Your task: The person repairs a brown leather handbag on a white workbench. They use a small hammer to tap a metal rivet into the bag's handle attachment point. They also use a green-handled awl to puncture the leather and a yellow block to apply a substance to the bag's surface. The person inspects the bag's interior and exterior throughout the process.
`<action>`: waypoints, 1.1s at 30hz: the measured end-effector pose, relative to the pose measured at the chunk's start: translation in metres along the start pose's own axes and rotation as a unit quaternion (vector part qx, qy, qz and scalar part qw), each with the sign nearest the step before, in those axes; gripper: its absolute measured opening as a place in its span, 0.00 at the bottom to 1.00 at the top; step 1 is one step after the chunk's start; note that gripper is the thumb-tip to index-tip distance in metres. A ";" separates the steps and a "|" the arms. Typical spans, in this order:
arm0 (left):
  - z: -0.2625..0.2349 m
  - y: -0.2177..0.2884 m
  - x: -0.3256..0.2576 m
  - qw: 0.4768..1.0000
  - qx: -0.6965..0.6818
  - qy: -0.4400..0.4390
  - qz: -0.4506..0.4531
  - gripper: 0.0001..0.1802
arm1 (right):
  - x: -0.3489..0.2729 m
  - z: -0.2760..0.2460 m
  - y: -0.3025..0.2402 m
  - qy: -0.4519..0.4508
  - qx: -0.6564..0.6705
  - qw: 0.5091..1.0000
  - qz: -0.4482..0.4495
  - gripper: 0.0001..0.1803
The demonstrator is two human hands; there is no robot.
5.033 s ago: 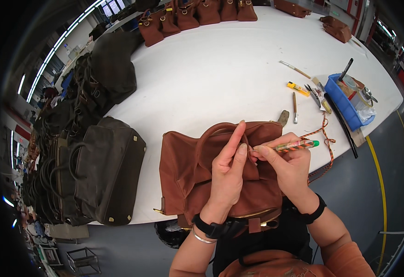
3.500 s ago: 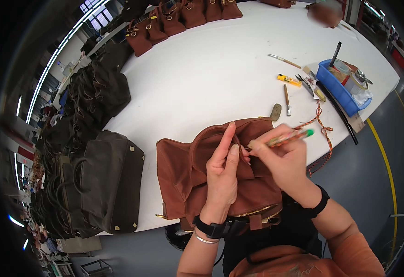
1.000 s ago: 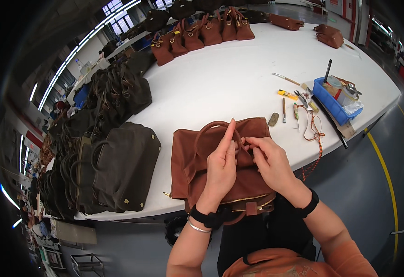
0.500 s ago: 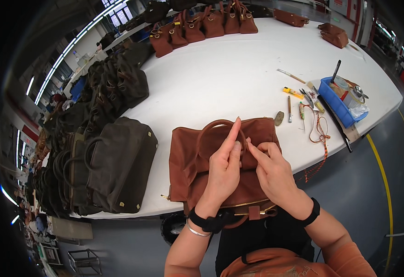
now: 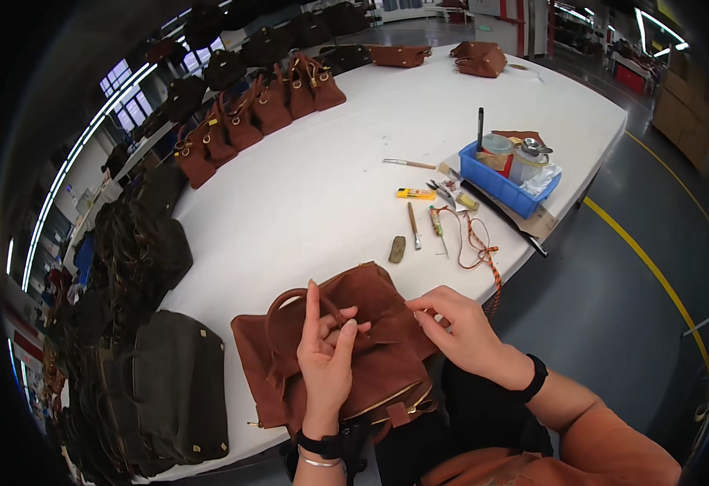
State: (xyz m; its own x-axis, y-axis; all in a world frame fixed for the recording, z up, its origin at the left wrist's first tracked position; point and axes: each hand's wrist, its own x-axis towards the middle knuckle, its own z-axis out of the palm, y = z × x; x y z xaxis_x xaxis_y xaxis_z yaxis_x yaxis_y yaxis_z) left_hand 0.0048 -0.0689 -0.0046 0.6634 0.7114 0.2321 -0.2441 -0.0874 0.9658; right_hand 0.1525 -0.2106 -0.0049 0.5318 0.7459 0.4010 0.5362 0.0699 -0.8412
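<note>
Brown leather bag (image 5: 346, 356) lies at the near edge of the white table (image 5: 314, 202), still in work. Left hand (image 5: 326, 356) pinches its handle loop, forefinger raised. Right hand (image 5: 459, 332) pinches the flap beside it. Hand tools (image 5: 423, 215) lie beyond the bag, unused

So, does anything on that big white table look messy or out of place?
Only the orange cord: it trails over the table edge near the loose hand tools. The hands work on the brown bag.
</note>
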 end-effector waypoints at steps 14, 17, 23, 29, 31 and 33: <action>0.015 -0.002 0.029 0.994 0.009 0.105 0.020 0.39 | 0.008 -0.101 0.040 0.110 -0.017 0.976 0.185 0.09; 0.022 -0.002 0.032 0.994 0.009 0.112 0.014 0.39 | 0.006 -0.116 0.060 0.160 -0.020 0.972 0.169 0.12; 0.021 -0.006 0.029 0.993 0.004 0.116 0.016 0.40 | 0.008 -0.125 0.073 0.175 -0.012 0.964 0.202 0.14; 0.011 -0.012 0.028 0.995 -0.020 0.098 0.013 0.41 | 0.001 -0.106 0.088 0.140 -0.012 0.969 0.205 0.10; 0.014 -0.013 0.029 0.996 -0.026 0.085 0.009 0.41 | -0.003 -0.105 0.091 0.134 -0.022 0.968 0.211 0.08; 0.012 -0.014 0.028 0.997 -0.028 0.076 0.013 0.41 | -0.004 -0.103 0.089 0.125 -0.024 0.967 0.220 0.08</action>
State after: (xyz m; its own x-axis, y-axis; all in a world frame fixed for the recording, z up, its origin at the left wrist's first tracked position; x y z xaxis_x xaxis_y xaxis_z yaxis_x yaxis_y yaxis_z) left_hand 0.0358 -0.0561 -0.0106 0.5422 0.8072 0.2333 -0.3021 -0.0719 0.9506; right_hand 0.2651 -0.2756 -0.0438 0.8545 0.5119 0.0885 0.2484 -0.2528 -0.9351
